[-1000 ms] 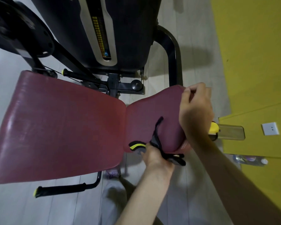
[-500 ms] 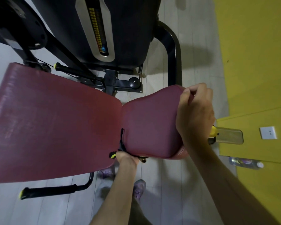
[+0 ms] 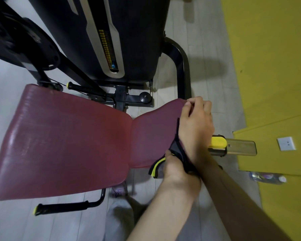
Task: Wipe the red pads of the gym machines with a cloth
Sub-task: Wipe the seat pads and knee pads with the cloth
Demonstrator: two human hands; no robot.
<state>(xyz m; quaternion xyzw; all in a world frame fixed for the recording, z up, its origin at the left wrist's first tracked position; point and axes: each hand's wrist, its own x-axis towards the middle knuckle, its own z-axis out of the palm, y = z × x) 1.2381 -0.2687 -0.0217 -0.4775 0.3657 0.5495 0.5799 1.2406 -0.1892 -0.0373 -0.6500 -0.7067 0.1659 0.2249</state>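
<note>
- The small red pad [image 3: 155,134] sits in the middle of things, its wine-coloured vinyl facing up; I place everything else from it.
- The right hand [image 3: 196,126] is clamped on the pad's right edge, fingers curled over the rim at the far corner and the thumb lying on top.
- The left hand [image 3: 175,165] is at the pad's near right corner, just under the right wrist. Its fingers are curled round the cloth [image 3: 177,150], with the thumb pressing it against the pad.
- The cloth is dark with a yellow trim. A thin black strip of it runs up over the pad alongside the right hand, and a loose end hangs off the pad's near edge.
- Touching the pad's left side is the large red pad [image 3: 68,145], broad and shiny, with streaks of glare near its left end.
- Beyond the pad stands the black weight-stack housing [image 3: 137,40] with a strip of yellow markings, and a black tube frame [image 3: 181,66] bends down to the pad's far corner.
- Right of the pad, a yellow lever [image 3: 218,142] sits on a metal post [image 3: 241,147] beside the right wrist.
- Further right there is a yellow wall [image 3: 268,66] with a white socket [image 3: 286,143], and a plastic bottle [image 3: 266,178] lying at its foot.
- Near of the large pad, a black handle [image 3: 63,206] with a yellow tip sticks out over the pale plank floor [image 3: 16,226].
</note>
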